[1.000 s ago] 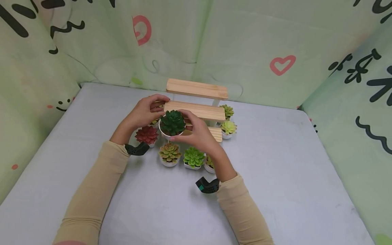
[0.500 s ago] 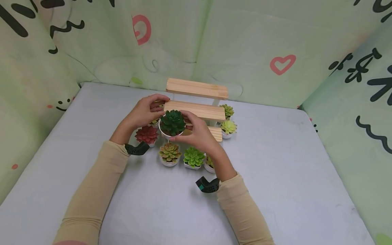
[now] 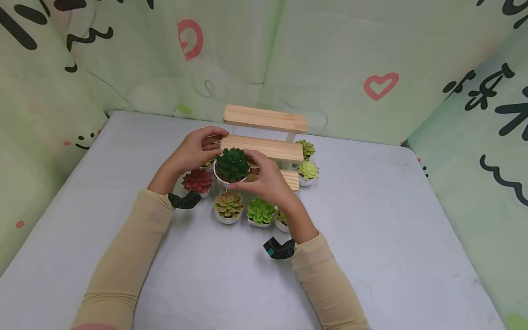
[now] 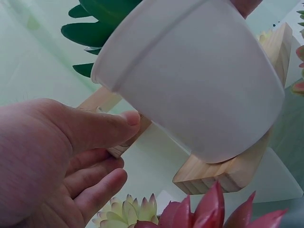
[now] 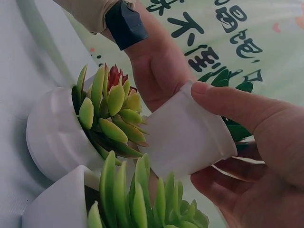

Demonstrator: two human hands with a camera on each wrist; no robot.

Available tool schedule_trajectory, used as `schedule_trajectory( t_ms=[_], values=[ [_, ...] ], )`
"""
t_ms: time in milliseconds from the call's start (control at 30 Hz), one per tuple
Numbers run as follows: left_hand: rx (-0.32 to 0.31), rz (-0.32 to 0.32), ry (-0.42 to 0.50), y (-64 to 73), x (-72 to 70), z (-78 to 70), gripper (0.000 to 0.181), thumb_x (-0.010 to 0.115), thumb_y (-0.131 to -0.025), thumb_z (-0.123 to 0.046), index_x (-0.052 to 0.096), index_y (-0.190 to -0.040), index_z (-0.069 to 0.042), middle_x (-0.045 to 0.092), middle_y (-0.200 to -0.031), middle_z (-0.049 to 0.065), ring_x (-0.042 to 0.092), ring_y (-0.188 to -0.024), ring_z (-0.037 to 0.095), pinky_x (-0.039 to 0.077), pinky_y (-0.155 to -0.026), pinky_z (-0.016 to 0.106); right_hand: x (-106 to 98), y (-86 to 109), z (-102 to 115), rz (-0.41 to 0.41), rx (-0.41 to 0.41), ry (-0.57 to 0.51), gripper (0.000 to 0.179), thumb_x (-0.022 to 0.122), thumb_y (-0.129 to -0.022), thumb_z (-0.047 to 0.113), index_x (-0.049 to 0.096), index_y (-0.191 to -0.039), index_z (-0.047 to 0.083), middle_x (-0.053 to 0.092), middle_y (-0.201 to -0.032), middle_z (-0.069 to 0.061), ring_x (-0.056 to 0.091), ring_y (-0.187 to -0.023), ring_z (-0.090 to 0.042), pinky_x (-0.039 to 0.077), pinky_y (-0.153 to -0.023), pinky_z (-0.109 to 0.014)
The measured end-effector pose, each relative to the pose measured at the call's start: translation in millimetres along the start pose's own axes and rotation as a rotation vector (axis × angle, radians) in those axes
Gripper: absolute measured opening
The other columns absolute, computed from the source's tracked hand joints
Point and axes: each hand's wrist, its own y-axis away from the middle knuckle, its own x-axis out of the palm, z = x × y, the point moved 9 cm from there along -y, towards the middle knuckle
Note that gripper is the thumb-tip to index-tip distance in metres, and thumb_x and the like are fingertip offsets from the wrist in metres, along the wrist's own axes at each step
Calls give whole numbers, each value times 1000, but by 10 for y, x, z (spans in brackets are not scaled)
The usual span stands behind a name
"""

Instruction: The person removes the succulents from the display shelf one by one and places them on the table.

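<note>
My right hand (image 3: 267,179) holds a white pot (image 5: 187,135) by its side near the rim, thumb in front and fingers behind. A dark green artificial succulent (image 3: 232,165) fills it. In the left wrist view the pot's base meets the left end of the lowest board (image 4: 223,173) of a three-tier wooden plant stand (image 3: 264,149). At the left end of the stand's middle board, my left hand (image 3: 190,150) grips with thumb and fingers on either side; some fingertips are hidden. A red succulent (image 3: 198,181) stands just below the left hand.
Before the stand are an orange-tinged succulent (image 3: 228,205), a bright green succulent (image 3: 261,211) and another partly behind the right wrist. Two yellow-green ones, including a front one (image 3: 308,171), stand at its right. A printed curtain (image 3: 330,68) closes off the white table's (image 3: 396,238) back.
</note>
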Motion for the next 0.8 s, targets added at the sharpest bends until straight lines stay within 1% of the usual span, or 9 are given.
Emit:
schedule_trajectory(
  t_ms=[133, 233, 467, 600, 800],
  values=[
    [-4, 1, 3, 0, 1, 2, 43, 60, -86, -4, 49, -127, -11, 48, -133, 8, 48, -125, 23, 45, -100, 34, -6, 0, 3, -6, -3, 6, 79, 78, -69, 35, 41, -136, 17, 48, -130, 1, 53, -116, -12, 48, -94, -23],
    [-5, 2, 6, 1, 2, 2, 43, 60, -86, -5, 49, -127, -11, 48, -133, 8, 47, -125, 23, 44, -100, 35, -14, 6, -10, -8, 12, 3, 79, 78, -69, 37, 41, -136, 18, 49, -129, 2, 53, -115, -12, 48, -94, -23],
    [-13, 0, 13, 0, 1, 15, 43, 62, -86, -10, 50, -126, -13, 48, -134, 7, 47, -125, 23, 44, -100, 36, -59, 33, -46, -15, 40, -3, 81, 78, -68, 41, 40, -137, 20, 49, -130, 2, 54, -114, -13, 48, -95, -29],
    [-12, 3, 19, 2, 5, 16, 44, 64, -85, -11, 50, -126, -13, 47, -134, 7, 47, -125, 23, 44, -101, 36, -100, 66, -44, -16, 73, -15, 82, 79, -69, 34, 38, -138, 18, 47, -133, -1, 53, -116, -16, 47, -97, -33],
    [-9, 6, 39, 6, 11, 8, 47, 65, -84, -10, 49, -127, -11, 46, -135, 8, 45, -127, 24, 43, -102, 36, -204, 187, 130, -21, 100, -32, 78, 77, -73, 20, 37, -139, 8, 47, -133, -9, 53, -117, -24, 46, -98, -36]
  ],
)
